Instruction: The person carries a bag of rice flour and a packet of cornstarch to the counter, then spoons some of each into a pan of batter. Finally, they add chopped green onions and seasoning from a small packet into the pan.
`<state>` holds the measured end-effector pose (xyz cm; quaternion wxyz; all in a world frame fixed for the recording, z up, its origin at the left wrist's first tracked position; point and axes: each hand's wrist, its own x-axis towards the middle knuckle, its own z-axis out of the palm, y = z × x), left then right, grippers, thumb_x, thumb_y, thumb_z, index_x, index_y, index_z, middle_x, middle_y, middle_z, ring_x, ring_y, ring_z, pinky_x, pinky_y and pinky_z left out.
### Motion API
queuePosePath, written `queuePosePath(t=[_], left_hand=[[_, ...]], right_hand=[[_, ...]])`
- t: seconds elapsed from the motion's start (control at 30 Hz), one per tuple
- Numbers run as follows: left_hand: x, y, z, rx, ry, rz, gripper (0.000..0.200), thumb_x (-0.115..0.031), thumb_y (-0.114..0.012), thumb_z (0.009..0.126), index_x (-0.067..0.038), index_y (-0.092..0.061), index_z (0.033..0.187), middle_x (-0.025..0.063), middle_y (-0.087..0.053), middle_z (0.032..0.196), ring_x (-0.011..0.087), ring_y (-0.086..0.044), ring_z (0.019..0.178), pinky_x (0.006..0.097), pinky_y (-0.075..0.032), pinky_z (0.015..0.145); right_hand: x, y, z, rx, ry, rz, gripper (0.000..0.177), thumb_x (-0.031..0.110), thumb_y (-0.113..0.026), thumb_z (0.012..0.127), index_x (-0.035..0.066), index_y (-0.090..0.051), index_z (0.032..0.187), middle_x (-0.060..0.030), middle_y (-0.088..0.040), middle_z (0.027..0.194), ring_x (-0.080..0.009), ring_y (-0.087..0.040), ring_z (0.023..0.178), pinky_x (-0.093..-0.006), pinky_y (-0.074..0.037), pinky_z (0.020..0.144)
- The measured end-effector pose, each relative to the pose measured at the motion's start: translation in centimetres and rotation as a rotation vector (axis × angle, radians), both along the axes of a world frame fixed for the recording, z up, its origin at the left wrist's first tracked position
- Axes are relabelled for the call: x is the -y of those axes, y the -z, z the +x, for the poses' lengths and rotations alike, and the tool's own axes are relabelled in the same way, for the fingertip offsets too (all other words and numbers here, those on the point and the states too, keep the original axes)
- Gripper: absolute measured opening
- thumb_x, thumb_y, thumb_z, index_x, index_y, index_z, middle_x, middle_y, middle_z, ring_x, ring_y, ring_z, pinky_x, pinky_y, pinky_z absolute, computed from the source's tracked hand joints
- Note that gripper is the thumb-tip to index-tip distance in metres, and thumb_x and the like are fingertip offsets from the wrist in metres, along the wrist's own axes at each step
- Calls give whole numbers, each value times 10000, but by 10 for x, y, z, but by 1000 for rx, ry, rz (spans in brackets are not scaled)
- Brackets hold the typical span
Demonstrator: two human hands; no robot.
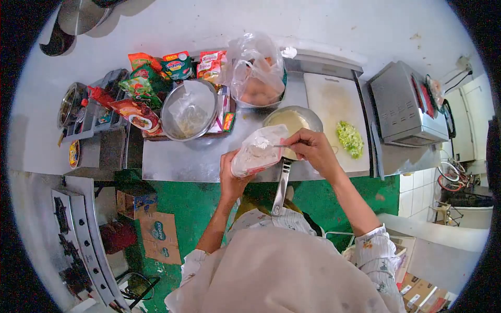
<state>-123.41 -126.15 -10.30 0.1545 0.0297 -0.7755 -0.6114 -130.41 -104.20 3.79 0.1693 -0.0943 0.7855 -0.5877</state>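
Observation:
My left hand (233,169) is wrapped round an open bag of white powder (255,159), tilted with its mouth toward the right. In my right hand (313,151) is a thin metal spoon (279,146), pinched by the handle. Its tip reaches into the bag's mouth, where white powder lies heaped. Just behind and below both hands stands a metal pan (314,119) with a pale yellowish mixture (287,121) in it. The pan's long handle (283,187) sticks out over the counter's front edge, toward my body.
On the steel counter (177,161) stand a metal bowl (165,117) with a plastic bag in it and a plastic bag of eggs (258,86). A white cutting board (331,96) bears chopped greens (349,139). Seasoning packets (143,86) crowd the left; a silver oven (409,112) stands right.

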Motion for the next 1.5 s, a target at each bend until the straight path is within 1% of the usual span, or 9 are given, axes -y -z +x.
queuePosePath(t=[0.73, 0.83, 0.9, 0.97, 1.07, 1.13, 1.23, 1.43, 1.5], left_hand=[[11, 20, 1, 28, -57, 95, 634, 0, -806, 560, -24, -511, 1120, 109, -496, 1070, 260, -514, 1021, 342, -424, 899], [14, 21, 7, 117, -80, -73, 653, -9, -800, 587, -19, -477, 1154, 107, -506, 1084, 236, -522, 1031, 333, -425, 905], [17, 35, 12, 245, -69, 496, 699, -41, -801, 615, -11, -421, 1201, 117, -511, 1134, 222, -522, 1057, 334, -427, 918], [21, 30, 19, 268, -90, 305, 730, -70, -806, 625, -8, -391, 1223, 122, -504, 1165, 218, -518, 1072, 335, -425, 927], [19, 26, 22, 238, -108, 150, 775, -104, -812, 636, -5, -356, 1254, 127, -493, 1207, 217, -511, 1094, 338, -417, 944], [18, 32, 23, 193, -100, 188, 785, -108, -812, 636, -5, -349, 1263, 127, -488, 1217, 220, -507, 1101, 339, -411, 952], [18, 56, 20, 168, -80, 394, 811, -119, -814, 642, -5, -330, 1283, 124, -487, 1221, 225, -502, 1113, 339, -409, 956], [7, 51, 19, 158, -88, 376, 758, -79, -781, 675, -13, -336, 1285, 126, -484, 1231, 232, -504, 1114, 337, -407, 958], [3, 48, 18, 178, -109, 593, 734, -57, -767, 680, -15, -346, 1280, 126, -490, 1230, 228, -505, 1114, 335, -403, 960]], right_hand=[[1, -22, -14, 76, 94, -100, 175, -17, -538, 757, -9, -662, 880, 7, -539, 646, -38, -446, 557, -194, -339, 495], [-19, -11, -22, 101, 174, -82, 166, 9, -567, 740, 10, -672, 868, 2, -570, 651, -65, -485, 555, -217, -389, 502], [-34, 3, -27, 86, 207, -52, 162, 2, -570, 737, 7, -672, 862, 0, -578, 649, -65, -483, 551, -221, -393, 504], [-46, 28, -29, 70, 233, -22, 158, -5, -573, 734, 5, -672, 856, -2, -587, 647, -65, -482, 547, -225, -397, 506], [-58, 93, -33, -29, 276, 227, 146, 10, -551, 773, -4, -639, 889, -80, -624, 734, -176, -566, 614, -316, -456, 567], [-63, 138, -35, -736, 110, 524, 136, 100, -516, 855, -2, -570, 925, -191, -598, 865, -353, -583, 774, -435, -465, 679], [-58, 155, -32, -526, 126, 612, 196, 197, -457, 915, 6, -500, 932, -256, -532, 938, -446, -509, 895, -503, -422, 748], [-64, 149, -30, -553, 167, 673, 265, 249, -444, 927, -14, -463, 898, -256, -525, 907, -432, -512, 879, -495, -418, 736], [-64, 140, -30, -536, 172, 713, 253, 231, -449, 925, -19, -483, 908, -247, -532, 919, -426, -514, 880, -487, -424, 744]])
